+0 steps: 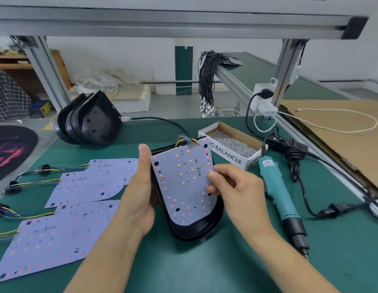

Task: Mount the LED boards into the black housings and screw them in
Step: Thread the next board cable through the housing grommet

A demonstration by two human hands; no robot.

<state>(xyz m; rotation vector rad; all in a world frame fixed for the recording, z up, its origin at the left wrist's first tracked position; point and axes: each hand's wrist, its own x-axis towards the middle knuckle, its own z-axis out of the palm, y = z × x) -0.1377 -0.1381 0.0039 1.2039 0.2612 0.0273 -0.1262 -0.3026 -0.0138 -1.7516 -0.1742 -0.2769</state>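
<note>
Green mat point(183, 267): spare boards point(63, 227) lie flat at left, wire tails running off left; none housed yet.
Spare housings point(88, 119): black, nested stack on edge, far left of mat.
Left hand point(139, 195): curled round the left rim of the housing point(196, 231), thumb up along the far-left edge, steadying it. Keep that grip firm, the housing looks tipped up off the mat.
Board point(183, 182): white, LEDs up, lying on the housing mouth at centre, not seated. Sits skewed, its far-left corner overhanging the rim.
Axis: long axis runs near to far, leaning slightly right at the far end. Rounded end points near, towards the person; straight end with the wires point(187, 140) points far.
Right hand point(232, 187): fingertips pinch the board's right edge, other fingers loosely curled.
Step, my read: seating the board. Rotate it to match the housing outline, tuck the wires clear, press flat, line the holes up with the bosses before reaching for screws.
Screws point(232, 142): loose in an open carton, far right of the housing.
Driver point(278, 191): teal, lying just right of the right hand, tip pointing near. Untouched.
</note>
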